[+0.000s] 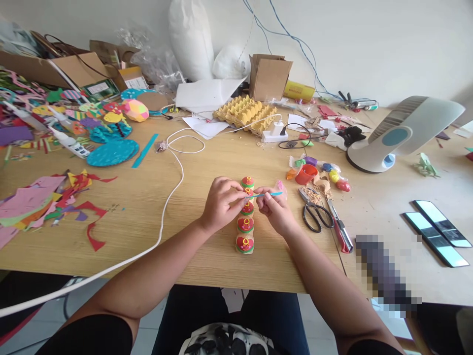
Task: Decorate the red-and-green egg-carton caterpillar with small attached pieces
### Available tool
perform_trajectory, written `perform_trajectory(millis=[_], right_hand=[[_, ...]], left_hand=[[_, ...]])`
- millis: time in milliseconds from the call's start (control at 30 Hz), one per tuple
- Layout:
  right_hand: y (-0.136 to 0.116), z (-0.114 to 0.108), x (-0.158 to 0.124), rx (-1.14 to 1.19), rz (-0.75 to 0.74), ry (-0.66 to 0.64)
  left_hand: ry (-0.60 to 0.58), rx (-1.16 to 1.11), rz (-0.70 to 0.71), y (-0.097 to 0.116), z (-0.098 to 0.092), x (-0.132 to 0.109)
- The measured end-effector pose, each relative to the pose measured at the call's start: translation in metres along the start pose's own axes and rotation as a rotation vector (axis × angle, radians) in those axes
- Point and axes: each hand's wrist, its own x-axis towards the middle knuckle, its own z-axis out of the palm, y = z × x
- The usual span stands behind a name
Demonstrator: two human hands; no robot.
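near the front edge of the wooden table (199, 268): holding thin blue tool (274, 194) in right hand (273, 207), with left hand (224, 199) pinched narrow at tool's tip, though cannot tell if gripping it; being just over row of red-and-green cups (245, 225), set back from edge; having bare wood leftward until white cable (111, 269), less room rightward before scissors (311, 203); cannot read small print on yellow box (298, 91)
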Motion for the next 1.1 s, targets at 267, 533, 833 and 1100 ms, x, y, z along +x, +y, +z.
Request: perform_trajectory(millis=[267,533,833,1100], right_hand=[[-0.002,0.003,-0.001,0.159,0.142,-0.062],[-0.007,0.019,-0.011,0.097,0.045,-0.091],[0.005,0.022,-0.011,0.065,-0.066,-0.137],[-0.003,0.021,-0.013,0.115,-0.075,-0.170]], left_hand=[[-0.083,0.062,0.101,0.006,0.005,-0.004],[-0.044,0.167,0.138,0.014,0.011,-0.007],[0.042,0.246,0.177,0.013,0.013,-0.006],[0.167,0.280,0.255,0.012,0.009,-0.005]])
